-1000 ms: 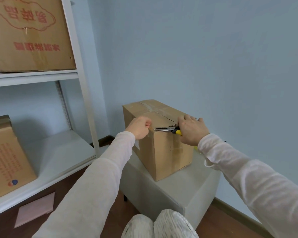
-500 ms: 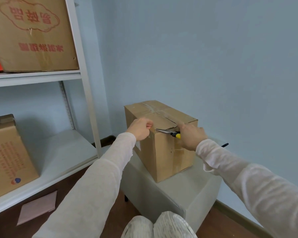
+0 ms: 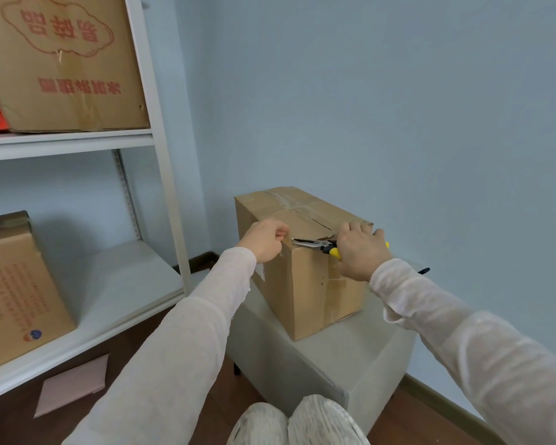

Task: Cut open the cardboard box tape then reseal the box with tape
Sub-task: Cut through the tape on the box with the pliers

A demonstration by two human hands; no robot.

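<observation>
**Head view. Step in hand: slitting the tape along the near top edge.**

- Cardboard box (image 3: 305,284): stands upright on a grey stool (image 3: 337,361), close to the wall. Clear tape (image 3: 291,203) crosses its top.
- Right hand (image 3: 358,252): clenched round the yellow-and-black handle of a cutter (image 3: 316,244). The blade lies along the near top edge, tip toward the left hand.
- Left hand (image 3: 265,239): fingers curled at the box's near-left top corner, touching it. Cannot tell whether it pinches a tape end or only braces.
- Handling, as judged: keep the blade shallow and flat in the seam and draw it in one even stroke. The bracing hand is best shifted off the blade's line, since the tip points straight at it.
- Edges: the box's near bottom corner sits near the stool's front rim, so a hard push could slide it off.
- Room: the shelf upright (image 3: 169,200) stands well apart on the left. The wall is near behind and to the right. The person's knees are below.
</observation>
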